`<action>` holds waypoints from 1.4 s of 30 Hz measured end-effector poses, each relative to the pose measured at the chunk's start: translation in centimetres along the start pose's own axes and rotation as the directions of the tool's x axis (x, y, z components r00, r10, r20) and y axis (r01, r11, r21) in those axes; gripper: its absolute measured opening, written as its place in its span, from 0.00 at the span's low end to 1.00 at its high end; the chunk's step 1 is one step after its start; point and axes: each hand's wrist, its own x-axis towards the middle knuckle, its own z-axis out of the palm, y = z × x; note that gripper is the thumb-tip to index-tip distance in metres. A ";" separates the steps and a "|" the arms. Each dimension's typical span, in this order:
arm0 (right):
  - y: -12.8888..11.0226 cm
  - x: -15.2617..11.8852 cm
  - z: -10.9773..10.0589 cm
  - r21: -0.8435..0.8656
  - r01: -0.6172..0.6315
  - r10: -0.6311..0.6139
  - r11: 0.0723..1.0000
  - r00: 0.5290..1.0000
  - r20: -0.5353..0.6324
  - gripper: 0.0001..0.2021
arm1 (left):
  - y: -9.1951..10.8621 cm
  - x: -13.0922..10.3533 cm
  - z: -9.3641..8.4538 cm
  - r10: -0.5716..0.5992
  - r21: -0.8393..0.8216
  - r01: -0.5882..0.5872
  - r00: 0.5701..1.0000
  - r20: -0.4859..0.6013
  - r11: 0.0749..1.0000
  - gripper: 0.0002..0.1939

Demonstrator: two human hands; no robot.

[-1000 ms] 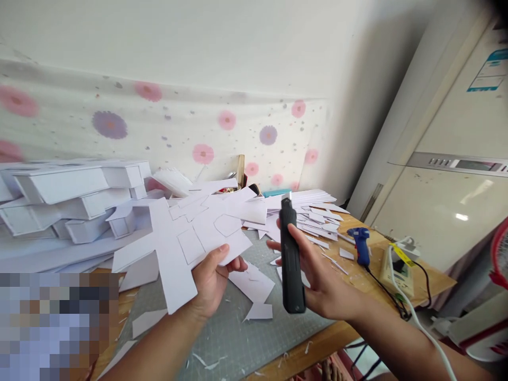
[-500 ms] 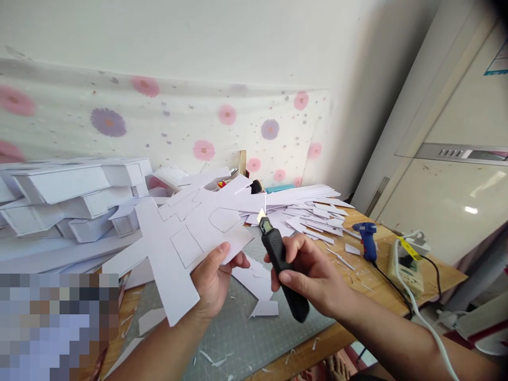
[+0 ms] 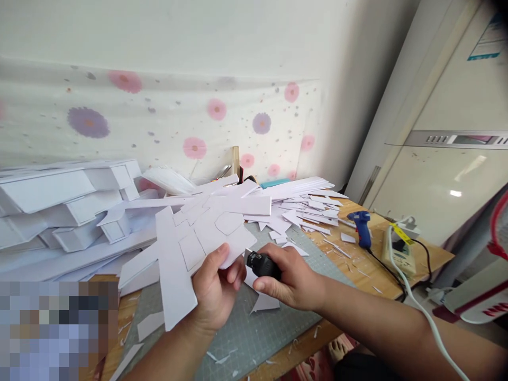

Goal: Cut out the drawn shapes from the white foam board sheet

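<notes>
My left hand [image 3: 216, 283] grips a white foam board sheet [image 3: 177, 275] by its lower right edge, thumb on top and fingers beneath. Pencil-like outlines are drawn on the sheet, whose edges are cut irregularly. In my right hand [image 3: 291, 278] is a black utility knife [image 3: 264, 264], its blade end close to the sheet's right corner and pointing left; I cannot tell whether it touches. Most of the knife's handle is hidden by my fingers. Below both hands lies a grey-green cutting mat [image 3: 238, 344] with offcuts on it.
A white layered model [image 3: 47, 193] stands at the left. Piled board scraps [image 3: 317, 209] cover the back right of the wooden table. A blue glue gun [image 3: 362, 227] and a power strip [image 3: 399, 256] with cords lie at the right. A white cable crosses my right forearm.
My right hand has turned the knife from pointing upward to pointing left and brought it nearer the sheet. The sheet has tilted slightly in my left hand. The camera view has shifted right.
</notes>
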 end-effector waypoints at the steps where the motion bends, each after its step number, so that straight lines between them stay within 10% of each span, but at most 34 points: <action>1: 0.2 0.0 0.0 -0.040 0.009 -0.009 0.999 1.000 -0.009 0.20 | 0.0 -0.1 0.1 -0.017 0.000 0.017 1.000 0.000 1.000 0.20; 42: 1.0 0.0 -1.7 -0.355 0.254 -0.286 0.899 0.957 -0.039 0.25 | -0.1 -1.4 -0.6 -0.195 -0.025 0.223 0.897 0.396 0.975 0.18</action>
